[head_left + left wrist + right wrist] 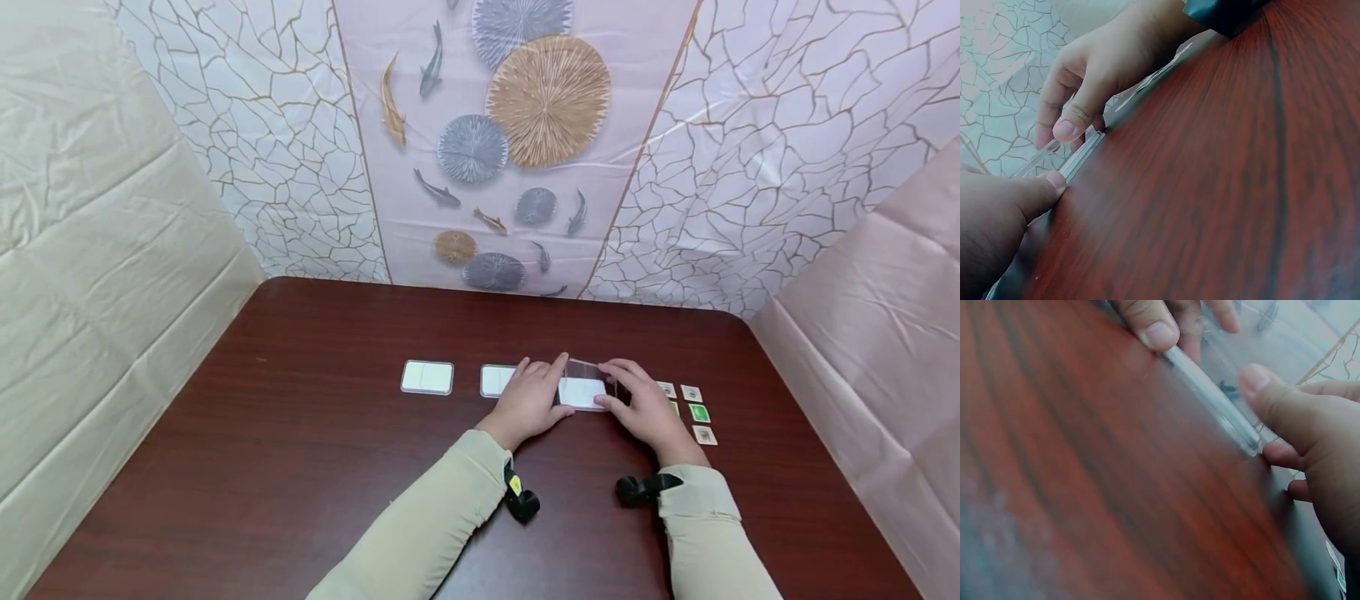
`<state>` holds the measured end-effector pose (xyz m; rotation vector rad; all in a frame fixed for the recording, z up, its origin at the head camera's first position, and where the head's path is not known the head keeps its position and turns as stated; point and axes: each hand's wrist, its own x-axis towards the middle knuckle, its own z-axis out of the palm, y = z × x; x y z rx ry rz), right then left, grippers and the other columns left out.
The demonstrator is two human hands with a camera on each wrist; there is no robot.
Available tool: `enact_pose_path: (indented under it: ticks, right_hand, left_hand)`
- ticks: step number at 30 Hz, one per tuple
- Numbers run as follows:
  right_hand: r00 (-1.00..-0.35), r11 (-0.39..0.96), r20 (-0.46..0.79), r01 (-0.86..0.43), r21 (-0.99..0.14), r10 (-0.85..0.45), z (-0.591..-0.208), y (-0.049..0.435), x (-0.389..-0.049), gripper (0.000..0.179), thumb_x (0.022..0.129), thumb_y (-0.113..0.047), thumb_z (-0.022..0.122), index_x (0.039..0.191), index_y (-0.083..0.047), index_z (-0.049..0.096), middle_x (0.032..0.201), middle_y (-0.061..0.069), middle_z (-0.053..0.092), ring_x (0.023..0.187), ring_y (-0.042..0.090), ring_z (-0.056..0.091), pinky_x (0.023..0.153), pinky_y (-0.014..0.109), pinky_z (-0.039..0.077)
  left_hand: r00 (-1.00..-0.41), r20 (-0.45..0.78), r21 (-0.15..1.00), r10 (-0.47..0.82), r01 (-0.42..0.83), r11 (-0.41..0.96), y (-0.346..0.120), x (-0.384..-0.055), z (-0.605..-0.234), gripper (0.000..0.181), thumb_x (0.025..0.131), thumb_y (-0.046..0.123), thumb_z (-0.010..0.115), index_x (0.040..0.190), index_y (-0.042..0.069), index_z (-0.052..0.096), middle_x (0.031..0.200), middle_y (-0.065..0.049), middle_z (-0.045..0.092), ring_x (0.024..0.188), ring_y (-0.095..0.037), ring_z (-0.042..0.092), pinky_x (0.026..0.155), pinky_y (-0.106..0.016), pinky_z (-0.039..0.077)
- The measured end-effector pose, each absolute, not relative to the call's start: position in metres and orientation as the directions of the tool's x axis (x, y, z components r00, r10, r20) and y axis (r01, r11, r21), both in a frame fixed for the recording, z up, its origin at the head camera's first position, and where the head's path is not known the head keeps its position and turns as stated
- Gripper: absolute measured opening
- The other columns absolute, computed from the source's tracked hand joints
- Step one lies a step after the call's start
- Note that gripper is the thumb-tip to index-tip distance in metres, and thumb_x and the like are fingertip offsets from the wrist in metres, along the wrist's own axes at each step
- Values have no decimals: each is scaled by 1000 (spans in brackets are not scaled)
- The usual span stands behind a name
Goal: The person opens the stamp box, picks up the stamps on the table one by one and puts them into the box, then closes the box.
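Note:
A flat clear plastic case [582, 393] with a white inside lies on the table between both hands. Its clear lid [583, 371] is raised at a tilt above the back part. My left hand [528, 400] grips the case's left end, the thumb at the near edge and the fingers toward the far edge. At the other end, my right hand [641, 404] holds the lid between thumb and fingers. In the left wrist view, the lid [1040, 157] stands apart from the white layer [1082, 155]. The right wrist view shows the case [1216, 403] edge-on, somewhat blurred.
Two similar white-filled cases, a far-left case [427, 377] and a middle case [495, 381] partly behind my left hand, lie in the same row. Several small square tiles [699, 413], some green, lie right of my right hand, partly covered. Patterned cloth [480, 167] hangs behind the table [300, 467].

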<state>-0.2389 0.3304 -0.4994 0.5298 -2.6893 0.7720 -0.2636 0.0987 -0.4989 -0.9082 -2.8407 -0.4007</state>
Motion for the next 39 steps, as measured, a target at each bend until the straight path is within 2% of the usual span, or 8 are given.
enact_pose_path:
  ticks: [7,11,15,23,39]
  right_hand:
    - [-889,795,412,-392,-464,-198,-504,327,-252,54,92,-18,76,140,-2,57,138,17,52,97,30,66,84,52,50]
    - [-902,813,407,-340,-473,-141,-506,323,-261,54,93,-22,74,141,-3,56,141,16,50,91,28,63,83,50,49]
    - [-920,829,376,-294,-475,-111,-507,320,-268,55,95,-27,72,143,-5,55,145,16,48,98,31,59,85,53,48]
    - [-945,837,308,-255,-485,-110,-507,317,-285,59,97,-32,69,147,-6,52,148,15,45,128,39,51,101,61,42]
    - [-981,885,167,-161,-436,-96,-504,318,-306,58,98,-37,67,149,-15,52,153,11,45,135,39,47,103,64,40]
  left_hand:
    - [-815,217,225,538,578,785,97,-264,-500,87,90,52,71,158,14,33,142,-1,59,135,-16,50,120,-44,27]
    - [-820,200,227,537,572,788,96,-264,-500,87,91,53,70,159,15,32,143,-1,58,135,-17,49,121,-45,26]
    - [-825,183,223,534,564,795,97,-264,-501,86,91,54,68,159,16,32,145,-2,57,137,-17,48,121,-45,25]
    - [-833,166,247,528,554,795,97,-263,-500,84,92,54,68,159,17,33,147,-1,55,139,-18,46,122,-47,23]
    - [-832,145,233,535,554,799,98,-262,-495,80,94,52,65,159,18,32,147,-1,55,139,-16,46,122,-46,23]
